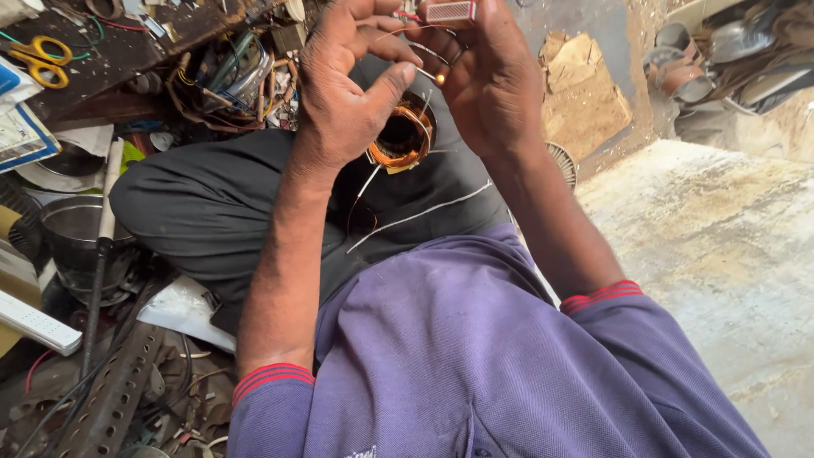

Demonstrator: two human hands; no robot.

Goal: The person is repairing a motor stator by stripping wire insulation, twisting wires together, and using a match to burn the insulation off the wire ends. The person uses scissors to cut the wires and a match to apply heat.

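Observation:
My left hand (343,89) and my right hand (487,80) are raised close together over my lap. A thin wire (428,53) runs between their fingertips; my left thumb and forefinger pinch it. My right hand grips a small matchbox (449,11) at its fingertips, and a tiny lit point (440,79) shows by the wire. Below the hands a round copper wire coil (405,136) rests on my black-trousered thigh, with pale sleeved leads (424,214) trailing from it.
Yellow-handled scissors (38,59) lie on a cluttered bench at upper left beside tangled wires (229,85). A steel pot (72,229) and a perforated metal bar (110,394) sit at lower left. Bare concrete floor (721,254) stretches right, with metal vessels (687,59) beyond.

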